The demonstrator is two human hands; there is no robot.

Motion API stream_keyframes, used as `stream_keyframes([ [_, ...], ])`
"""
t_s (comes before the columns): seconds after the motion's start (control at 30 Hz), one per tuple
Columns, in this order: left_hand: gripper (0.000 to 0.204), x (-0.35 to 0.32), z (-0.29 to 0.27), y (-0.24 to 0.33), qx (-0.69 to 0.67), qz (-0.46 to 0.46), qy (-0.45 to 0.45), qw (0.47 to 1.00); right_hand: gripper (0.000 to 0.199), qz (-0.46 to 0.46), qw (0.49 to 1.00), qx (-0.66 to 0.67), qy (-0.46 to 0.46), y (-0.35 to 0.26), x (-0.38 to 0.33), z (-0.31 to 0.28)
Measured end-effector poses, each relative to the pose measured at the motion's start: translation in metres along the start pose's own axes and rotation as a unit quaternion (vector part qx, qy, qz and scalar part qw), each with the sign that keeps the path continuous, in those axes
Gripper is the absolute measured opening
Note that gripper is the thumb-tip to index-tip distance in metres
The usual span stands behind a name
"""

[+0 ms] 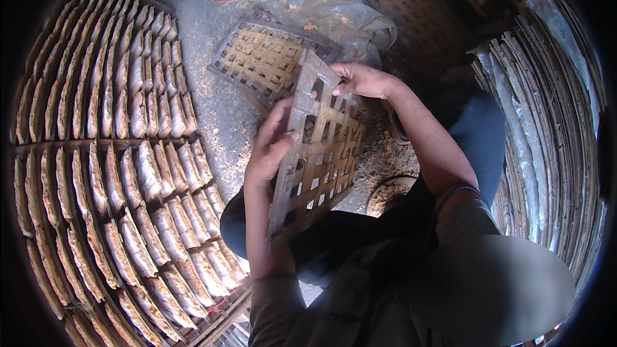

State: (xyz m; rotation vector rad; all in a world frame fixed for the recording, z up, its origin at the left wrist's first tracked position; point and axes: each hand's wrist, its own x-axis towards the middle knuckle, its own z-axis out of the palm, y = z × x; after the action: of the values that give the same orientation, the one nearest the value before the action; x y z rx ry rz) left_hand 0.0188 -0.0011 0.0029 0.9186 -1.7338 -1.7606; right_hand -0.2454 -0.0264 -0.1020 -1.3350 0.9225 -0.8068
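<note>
Between my two hands a woven bamboo lattice tray [329, 148] with a flat wooden frame stands tilted on its edge. My left hand [273, 144] is closed on the long side of the frame, thumb on the near face and fingers round the edge. Near the top corner, my right hand [363, 81] grips the same tray, with thumb and fingers pinching the frame. The tray's lower end is close to my lap. Behind it, a second woven lattice tray [257, 58] lies on the floor, partly covered by the held one.
Racked rows of curved strips [122, 173] with orange-brown crumbs fill the left side. Stacked thin boards with plastic sheets [530, 128] stand at the right. Crumpled clear plastic [340, 13] and another lattice tray [418, 9] lie ahead. A round container [389, 194] sits near my legs among scattered crumbs.
</note>
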Motion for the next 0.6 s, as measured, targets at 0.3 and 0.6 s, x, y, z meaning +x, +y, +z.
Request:
stream_keyframes([
  [0.3, 0.063, 0.002, 0.001, 0.002, -0.012, 0.022, -0.023, 0.999, 0.041, -0.008, 1.000, -0.007, 0.021, 0.005, 0.000, 0.004],
  [0.6, 0.064, 0.006, 0.003, 0.004, -0.037, 0.014, -0.005, 0.999, 0.057, -0.004, 0.990, -0.104, 0.098, 0.002, -0.004, 0.019],
])
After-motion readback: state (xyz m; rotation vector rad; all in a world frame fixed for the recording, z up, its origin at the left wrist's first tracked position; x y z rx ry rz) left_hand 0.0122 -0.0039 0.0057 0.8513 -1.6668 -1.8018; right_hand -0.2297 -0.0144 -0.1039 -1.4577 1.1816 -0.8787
